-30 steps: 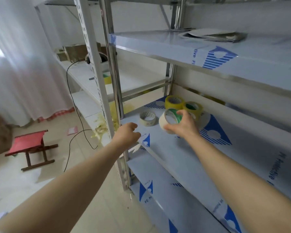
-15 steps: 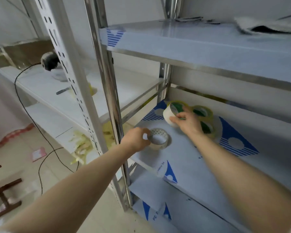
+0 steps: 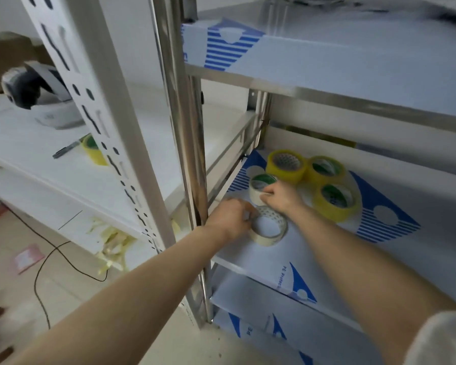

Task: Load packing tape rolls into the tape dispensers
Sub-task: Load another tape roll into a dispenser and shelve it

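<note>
Lying against left grip, pale roll (right grip: white roll).

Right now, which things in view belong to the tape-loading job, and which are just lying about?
Job: white roll, gripped by the left hand; green-cored roll, held by the right hand; three yellow rolls behind them.
Lying about: pen; black cable; yellowish scraps; black-and-white device on the left shelving.

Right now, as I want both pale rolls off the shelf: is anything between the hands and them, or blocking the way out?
Nothing visible. The left hand grips the flat pale roll, the right hand holds the green-cored roll; the yellow rolls lie behind, and the shelf front is open.
</note>
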Tool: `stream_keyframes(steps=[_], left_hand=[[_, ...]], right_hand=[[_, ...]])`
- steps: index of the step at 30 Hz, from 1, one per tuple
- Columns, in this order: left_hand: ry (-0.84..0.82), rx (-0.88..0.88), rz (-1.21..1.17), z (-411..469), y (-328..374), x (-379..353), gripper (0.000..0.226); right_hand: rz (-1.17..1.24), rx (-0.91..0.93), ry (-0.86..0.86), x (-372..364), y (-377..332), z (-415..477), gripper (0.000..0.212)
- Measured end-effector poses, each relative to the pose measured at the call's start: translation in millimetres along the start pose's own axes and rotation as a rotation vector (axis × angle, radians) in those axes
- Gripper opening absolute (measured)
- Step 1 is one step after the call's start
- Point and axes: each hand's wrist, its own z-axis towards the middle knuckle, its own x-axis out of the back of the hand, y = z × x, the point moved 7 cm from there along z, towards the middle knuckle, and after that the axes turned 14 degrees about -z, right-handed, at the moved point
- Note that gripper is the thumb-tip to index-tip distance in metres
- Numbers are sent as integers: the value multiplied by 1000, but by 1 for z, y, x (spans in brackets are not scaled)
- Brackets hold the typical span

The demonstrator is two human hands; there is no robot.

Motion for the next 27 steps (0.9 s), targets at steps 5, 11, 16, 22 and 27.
stream_keyframes(steps=[5,11,16,22,27], left_hand=[[4,18,7,7,-2,-2,37],[46,28,-22,23,23,0,39],[60,10,-44,39,49,-8,32],[55,50,-81,50,57,-23,26],[51,60,-115,58,60,-31,16]], right_hand=[[80,-22,-29,-6,5,1,26],[97,-43,182,29,42,-20,27],[16,-154,263,43,107,-37,27],[-156,-173,149,27,144,-35,42],[-212,-111,117,14,157,-30,34]])
